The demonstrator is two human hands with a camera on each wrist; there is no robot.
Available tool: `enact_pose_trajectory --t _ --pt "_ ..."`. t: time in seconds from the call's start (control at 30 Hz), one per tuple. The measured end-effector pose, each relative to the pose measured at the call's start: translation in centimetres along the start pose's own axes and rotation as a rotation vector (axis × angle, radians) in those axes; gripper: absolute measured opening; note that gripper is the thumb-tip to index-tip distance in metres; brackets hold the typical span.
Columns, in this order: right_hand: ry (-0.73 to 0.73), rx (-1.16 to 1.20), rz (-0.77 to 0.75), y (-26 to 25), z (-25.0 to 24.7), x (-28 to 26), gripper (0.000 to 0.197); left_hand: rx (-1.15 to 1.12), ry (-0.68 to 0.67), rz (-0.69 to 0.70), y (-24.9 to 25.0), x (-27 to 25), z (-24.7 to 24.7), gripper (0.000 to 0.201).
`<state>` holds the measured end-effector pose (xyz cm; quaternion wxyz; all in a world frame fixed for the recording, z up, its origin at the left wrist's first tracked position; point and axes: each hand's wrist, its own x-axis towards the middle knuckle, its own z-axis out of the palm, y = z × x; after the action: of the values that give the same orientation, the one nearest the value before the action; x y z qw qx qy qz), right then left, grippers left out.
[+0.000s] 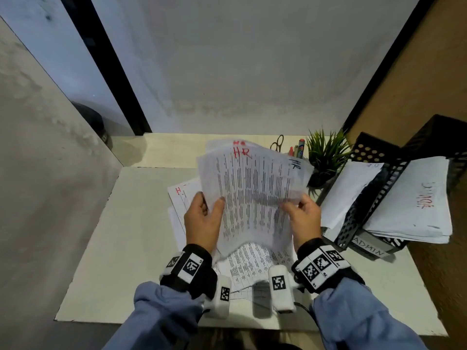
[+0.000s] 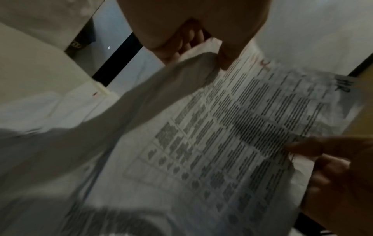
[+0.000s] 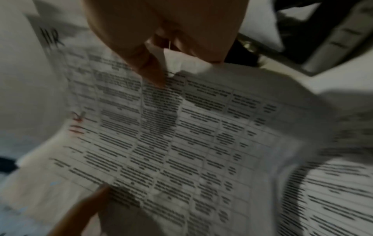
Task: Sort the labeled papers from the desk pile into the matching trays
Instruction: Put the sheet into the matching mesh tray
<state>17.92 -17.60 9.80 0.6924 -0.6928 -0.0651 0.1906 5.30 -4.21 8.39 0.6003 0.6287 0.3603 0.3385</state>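
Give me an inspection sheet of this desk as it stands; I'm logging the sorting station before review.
Surface: white desk, papers spread mid-desk.
Job's things: held sheets marked HR in red and black; desk pile beneath; black trays at right hold papers, one labelled ADMIN.
Clutter: potted plant; scissors and pens behind the sheets.
Grippers: left hand and right hand pinch the sheets' side edges.
Cables: thin black lead near the right wrist.
Surroundings: grey wall, brown panel at right.

An office: desk (image 1: 131,248), black paper trays (image 1: 379,198), pens (image 1: 299,147), scissors (image 1: 278,142).
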Motion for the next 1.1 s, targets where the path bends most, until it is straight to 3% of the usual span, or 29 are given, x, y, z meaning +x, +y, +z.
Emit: enact_pose_trajectory --t 0.07,0.13,0.27,0.33,0.4,0.5,0.57,0.63,0.7,0.77,0.93,1.0,1.1 --pt "-0.004 0.069 -0.094 -1.2 0.3 -0.6 0.034 0.02 0.068 0.084 0.9 0.2 0.1 0.016" --pt "-0.012 0.082 -0.085 -1.1 0.5 -1.1 0.036 0.066 0.071 0.073 0.3 -0.1 0.1 0.02" --pt "-0.057 -0.159 0.148 2.0 0.5 -2.3 0.023 0.184 -0.081 -0.194 -4.0 -1.8 -0.3 0.015" --pt "-0.054 -0.217 0.215 3.2 0.2 -2.5 0.021 0.21 -0.066 -0.297 -5.8 -2.4 -0.5 0.004" --pt "-0.041 -0.201 0.222 3.2 0.0 -2.3 0.013 0.208 -0.009 -0.293 -6.5 -2.3 -0.6 0.015" --pt "0.025 -0.15 0.165 1.7 -1.1 -1.4 0.013 0.135 0.001 -0.186 -4.4 -1.3 0.1 0.027" --pt "0.106 -0.179 0.035 0.6 -2.5 -0.5 0.015 0.151 -0.041 -0.047 -1.6 -0.3 0.9 0.036" --pt "0.263 -0.264 -0.087 0.1 -4.4 0.6 0.023 0.177 -0.098 0.065 1.8 0.5 1.9 0.033" --pt "0.475 -0.344 -0.112 0.4 -6.4 2.0 0.038 0.219 -0.136 0.157 4.8 1.2 3.0 0.031" --pt "0.569 -0.385 -0.032 1.1 -8.1 3.3 0.054 0.27 -0.175 0.235 7.0 1.7 4.2 0.022" --pt "0.484 -0.334 0.415 2.0 -9.6 4.9 0.072 0.427 -0.313 0.387 9.8 1.9 7.7 0.015" --pt "0.458 -0.249 0.48 2.0 -9.8 5.2 0.061 0.512 -0.361 0.432 10.2 1.7 9.1 0.017" --pt "0.427 -0.27 0.42 2.1 -10.7 5.9 0.027 0.615 -0.428 0.481 10.9 1.4 11.1 0.019"
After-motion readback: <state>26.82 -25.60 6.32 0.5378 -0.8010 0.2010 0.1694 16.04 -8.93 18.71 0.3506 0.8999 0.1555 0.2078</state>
